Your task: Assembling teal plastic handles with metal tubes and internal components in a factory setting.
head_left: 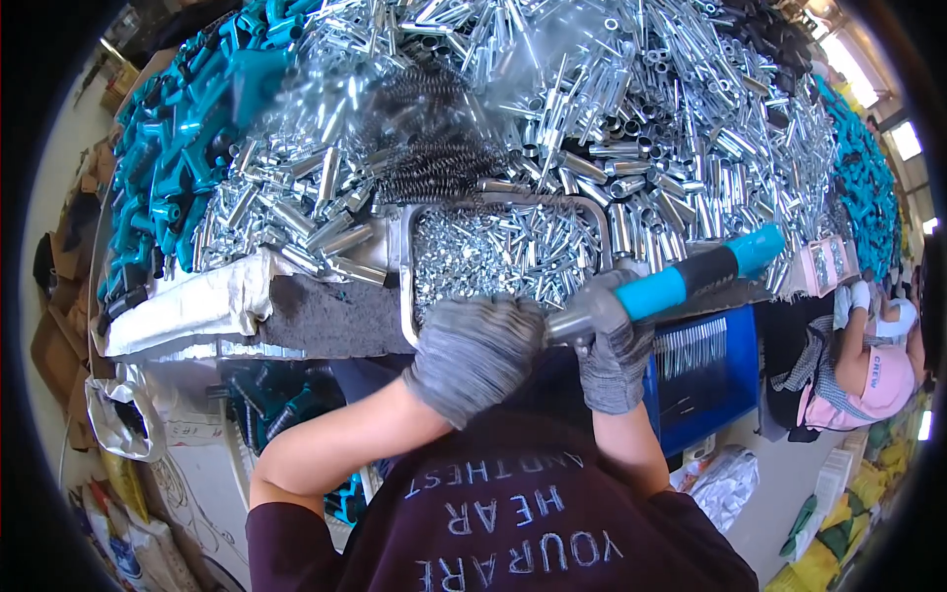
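A teal tool with a black grip band (698, 272) and a narrower grey end slants across the front of the bench. My right hand (614, 347), in a grey knit glove, wraps around its grey end. In a matching glove, my left hand (475, 347) is closed back-up at the tip of that end. Its fingers are hidden, so what they hold cannot be made out. Just beyond both hands lies a metal-rimmed tray (406, 261) of small shiny screws and pins (503, 247).
Loose metal tubes (681, 128) are heaped behind the tray, with dark coil springs (439, 168) among them. Teal housings (178, 158) pile up at the left. A blue bin (705, 395) hangs below the bench edge. At the right sits another person in a pink cap (878, 390).
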The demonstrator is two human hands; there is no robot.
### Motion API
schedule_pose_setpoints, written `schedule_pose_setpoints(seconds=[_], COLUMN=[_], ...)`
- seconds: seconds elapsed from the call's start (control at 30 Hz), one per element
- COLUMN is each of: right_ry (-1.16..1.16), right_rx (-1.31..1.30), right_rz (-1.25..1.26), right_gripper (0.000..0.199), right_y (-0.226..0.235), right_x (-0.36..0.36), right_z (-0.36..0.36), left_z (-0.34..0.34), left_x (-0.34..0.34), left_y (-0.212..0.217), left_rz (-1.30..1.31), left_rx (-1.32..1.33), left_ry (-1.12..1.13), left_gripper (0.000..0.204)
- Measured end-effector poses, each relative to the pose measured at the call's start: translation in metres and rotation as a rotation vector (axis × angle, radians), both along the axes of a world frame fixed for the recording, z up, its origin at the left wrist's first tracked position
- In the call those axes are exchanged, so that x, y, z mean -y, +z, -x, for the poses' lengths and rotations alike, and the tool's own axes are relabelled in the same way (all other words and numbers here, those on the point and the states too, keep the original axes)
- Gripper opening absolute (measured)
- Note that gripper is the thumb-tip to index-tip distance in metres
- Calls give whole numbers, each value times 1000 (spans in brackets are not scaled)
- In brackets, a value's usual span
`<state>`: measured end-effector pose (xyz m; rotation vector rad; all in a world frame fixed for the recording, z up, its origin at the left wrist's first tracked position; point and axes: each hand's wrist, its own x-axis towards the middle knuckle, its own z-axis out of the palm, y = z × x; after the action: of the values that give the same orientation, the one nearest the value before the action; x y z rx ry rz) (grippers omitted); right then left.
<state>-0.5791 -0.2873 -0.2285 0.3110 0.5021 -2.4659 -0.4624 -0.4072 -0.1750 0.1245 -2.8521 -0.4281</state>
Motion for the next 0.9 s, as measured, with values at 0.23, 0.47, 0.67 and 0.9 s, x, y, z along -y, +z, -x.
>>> schedule_pose_setpoints(seconds=[0.23, 0.47, 0.67, 0.9], right_ry=[226, 184, 27, 349], right_rx=[-700, -669, -479, -666], right_rz=[-73, 18, -430, -210], right_gripper=[72, 76, 71, 37], right_y=[-28, -43, 0, 2], right_x=[-8, -18, -11, -12], right_z=[5, 12, -12, 3], left_z=[2, 2, 4, 0], left_x=[12, 10, -7, 8], left_y=[24, 23, 11, 26], left_rz=[-1318, -1344, -258, -1512], left_rx=[736, 656, 229, 817], left_ry=[-333, -318, 15, -313], left_gripper=[35, 42, 39, 40])
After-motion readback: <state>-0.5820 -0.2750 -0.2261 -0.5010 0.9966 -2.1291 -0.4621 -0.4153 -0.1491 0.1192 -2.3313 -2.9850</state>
